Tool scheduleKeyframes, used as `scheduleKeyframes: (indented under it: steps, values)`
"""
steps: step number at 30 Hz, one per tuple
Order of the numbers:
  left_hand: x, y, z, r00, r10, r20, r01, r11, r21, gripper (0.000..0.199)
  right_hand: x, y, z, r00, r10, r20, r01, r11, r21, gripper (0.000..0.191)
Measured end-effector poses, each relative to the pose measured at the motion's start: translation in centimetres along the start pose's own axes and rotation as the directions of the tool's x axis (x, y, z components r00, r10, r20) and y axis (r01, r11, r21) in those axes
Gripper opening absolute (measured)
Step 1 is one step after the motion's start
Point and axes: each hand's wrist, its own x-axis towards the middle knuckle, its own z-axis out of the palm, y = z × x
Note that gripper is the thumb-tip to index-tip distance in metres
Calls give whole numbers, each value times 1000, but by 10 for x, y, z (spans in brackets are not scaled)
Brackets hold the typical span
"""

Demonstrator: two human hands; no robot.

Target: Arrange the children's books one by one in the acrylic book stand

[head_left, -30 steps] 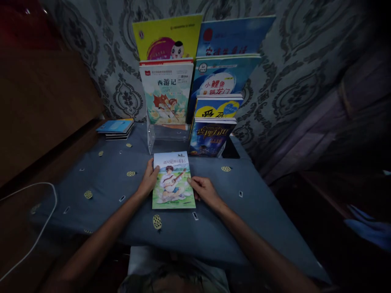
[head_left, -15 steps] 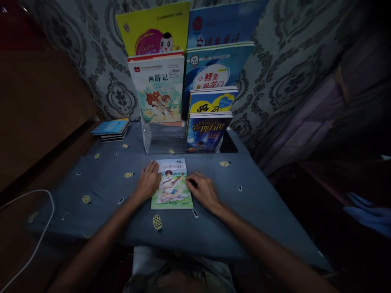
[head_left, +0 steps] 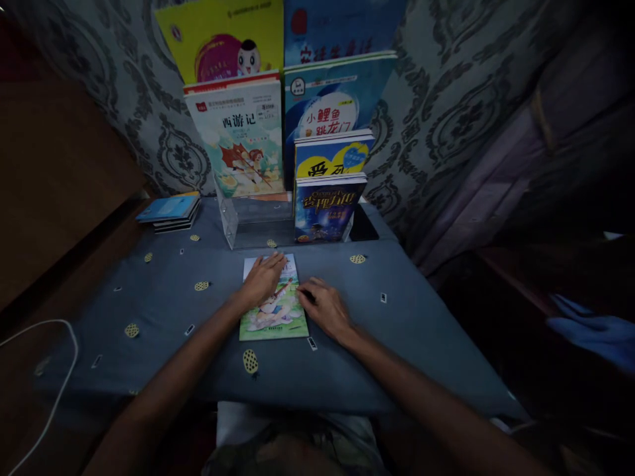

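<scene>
A thin paperback book (head_left: 276, 320) lies closed and flat on the cloth-covered table, its cover showing a figure with a guitar on green grass. My left hand (head_left: 262, 279) rests flat across the upper part of the cover, fingers stretched out, hiding much of the title and the figure's head. At the right edge of the book is my right hand (head_left: 325, 305), its fingers curled and its thumb and fingertips drawn together at the cover's side. The exact grip of those fingertips is hard to see in the dim light.
Behind the book stands a clear acrylic rack (head_left: 258, 233) with several upright books, among them a white-covered one (head_left: 243, 142) and a dark blue one (head_left: 325, 211). A small book stack (head_left: 171, 210) lies at the back left. A white cable (head_left: 74, 350) hangs at the left.
My left hand has moved from the book's left edge rightward onto its cover. My right hand stays at the right edge. The whole view has shifted slightly.
</scene>
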Motion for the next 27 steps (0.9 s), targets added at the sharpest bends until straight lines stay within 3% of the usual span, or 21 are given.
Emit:
scheduleKeyframes:
  steps: [6,11,19,27]
  values:
    - [19,10,-7,997,38,66,-38,999,6,50,2,2,1,999,23,-26,-21,998,67,17]
    - [12,13,-14,995,67,70,-65,998,-26,49,5,2,-3,997,77,-26,-73,987,140,15]
    - [-29,32,-18,981,179,79,-175,983,-53,45,9,9,-6,983,169,-64,-152,964,218,21]
    - [-85,63,-21,929,368,46,-363,928,-86,42,7,7,-8,989,143,-46,-129,963,236,24]
